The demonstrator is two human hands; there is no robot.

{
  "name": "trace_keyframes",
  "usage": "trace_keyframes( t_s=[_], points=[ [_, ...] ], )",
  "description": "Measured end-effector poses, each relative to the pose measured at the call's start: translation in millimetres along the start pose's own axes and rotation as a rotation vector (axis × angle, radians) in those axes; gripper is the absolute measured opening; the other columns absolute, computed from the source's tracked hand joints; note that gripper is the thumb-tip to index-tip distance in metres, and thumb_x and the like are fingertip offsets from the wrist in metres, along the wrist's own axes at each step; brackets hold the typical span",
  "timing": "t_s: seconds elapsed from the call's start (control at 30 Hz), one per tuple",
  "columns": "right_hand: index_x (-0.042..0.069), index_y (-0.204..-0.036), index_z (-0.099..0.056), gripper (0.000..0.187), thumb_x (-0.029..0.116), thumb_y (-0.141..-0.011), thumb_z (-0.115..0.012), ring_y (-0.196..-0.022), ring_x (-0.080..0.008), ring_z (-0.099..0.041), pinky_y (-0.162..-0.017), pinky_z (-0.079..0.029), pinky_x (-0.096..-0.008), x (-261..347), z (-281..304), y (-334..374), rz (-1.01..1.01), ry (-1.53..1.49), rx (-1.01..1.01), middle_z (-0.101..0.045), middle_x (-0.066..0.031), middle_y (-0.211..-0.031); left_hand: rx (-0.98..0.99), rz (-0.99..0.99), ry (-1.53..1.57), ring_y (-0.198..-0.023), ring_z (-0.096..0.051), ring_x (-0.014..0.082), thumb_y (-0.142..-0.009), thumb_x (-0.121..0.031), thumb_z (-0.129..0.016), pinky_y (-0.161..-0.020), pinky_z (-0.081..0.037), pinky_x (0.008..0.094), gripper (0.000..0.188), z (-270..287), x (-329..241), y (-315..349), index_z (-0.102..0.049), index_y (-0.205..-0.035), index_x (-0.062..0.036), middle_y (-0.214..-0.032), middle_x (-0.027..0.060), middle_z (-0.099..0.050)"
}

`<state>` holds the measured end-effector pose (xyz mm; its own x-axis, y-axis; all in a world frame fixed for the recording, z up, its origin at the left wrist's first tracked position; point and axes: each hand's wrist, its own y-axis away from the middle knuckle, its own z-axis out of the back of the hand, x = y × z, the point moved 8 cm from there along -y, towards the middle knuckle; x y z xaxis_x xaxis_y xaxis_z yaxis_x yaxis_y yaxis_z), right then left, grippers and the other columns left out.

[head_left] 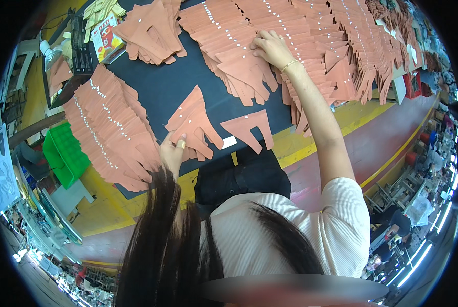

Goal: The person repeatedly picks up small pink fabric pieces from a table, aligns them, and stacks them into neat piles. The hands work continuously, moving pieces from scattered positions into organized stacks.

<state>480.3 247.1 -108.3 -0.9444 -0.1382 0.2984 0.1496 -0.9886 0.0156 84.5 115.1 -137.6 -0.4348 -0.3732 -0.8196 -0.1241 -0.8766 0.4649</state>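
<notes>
My left hand (172, 154) grips the lower left edge of a small stack of salmon-coloured cut pieces (190, 115), its thumb lying on top. Each piece is flat and forked, with a deep notch and a small white sticker. To the right, a single cut piece (249, 128) lies near the table's front edge, beside a small white card (229, 141). Farther off, my right hand (271, 49) rests on a long fanned row of the same pieces (229, 51). Its fingers are bent and pinched at a piece; the fingertips are partly hidden.
Another fanned row (108, 125) covers the table's left side, and a loose pile (149, 33) lies at the far left. More rows (341, 36) fill the right. A printed box (106, 38) stands at the back left. A green crate (65, 153) sits beyond the dark table (160, 82).
</notes>
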Motion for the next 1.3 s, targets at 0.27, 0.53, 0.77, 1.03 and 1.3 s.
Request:
trace_keyframes(
  t_s=[0.27,0.53,0.77,1.03,1.3],
  points=[
    [0.011,-0.089,-0.067,0.017,0.023,-0.079,-0.074,-0.100,-0.0248,-0.055,-0.089,-0.043,-0.0398,-13,-3,-19,0.030,-0.177,0.090,-0.060,-0.0026,-0.098,0.063,0.091,0.135,-0.090,-0.061,0.0108,-0.095,-0.013,-0.062,-0.082,-0.047,0.0251,0.024,-5,13,-3,-0.062,-0.111,0.0040,-0.099,0.0072,-0.068],
    [0.010,-0.087,-0.067,0.016,0.021,-0.079,-0.075,-0.097,-0.0250,-0.057,-0.087,-0.045,-0.0390,-18,-9,-24,-0.005,-0.237,0.087,-0.062,-0.0043,-0.095,0.062,0.033,0.017,-0.089,-0.061,0.0105,-0.095,-0.014,-0.062,-0.080,-0.047,0.0252,0.024,-5,-23,4,-0.061,-0.112,0.0024,-0.097,0.0071,-0.068],
    [0.014,-0.089,-0.067,0.019,0.025,-0.077,-0.076,-0.104,-0.0238,-0.056,-0.089,-0.036,-0.0414,-16,-9,-25,-0.049,-0.253,0.084,-0.063,-0.0010,-0.096,0.120,-0.003,0.039,-0.086,-0.064,0.0143,-0.099,-0.016,-0.054,-0.078,-0.050,0.0288,0.029,-8,-26,3,-0.057,-0.120,0.0038,-0.098,0.0112,-0.068],
    [0.015,-0.083,-0.067,0.018,0.029,-0.077,-0.077,-0.104,-0.0219,-0.055,-0.087,-0.036,-0.0443,-10,-10,-36,0.017,-0.169,0.160,-0.061,0.0001,-0.093,0.117,-0.004,0.108,-0.077,-0.064,0.0122,-0.100,-0.016,-0.053,-0.072,-0.051,0.0254,0.029,-9,-25,5,-0.056,-0.118,0.0062,-0.090,0.0103,-0.068],
    [0.018,-0.096,-0.067,0.025,0.030,-0.077,-0.077,-0.111,-0.0254,-0.052,-0.091,-0.035,-0.0452,-8,-8,-37,-0.052,-0.143,0.143,-0.059,-0.0024,-0.104,0.073,0.026,0.100,-0.082,-0.061,0.0100,-0.094,-0.016,-0.063,-0.074,-0.048,0.0259,0.025,-6,-44,6,-0.062,-0.110,0.0036,-0.091,0.0068,-0.068]
  ],
)
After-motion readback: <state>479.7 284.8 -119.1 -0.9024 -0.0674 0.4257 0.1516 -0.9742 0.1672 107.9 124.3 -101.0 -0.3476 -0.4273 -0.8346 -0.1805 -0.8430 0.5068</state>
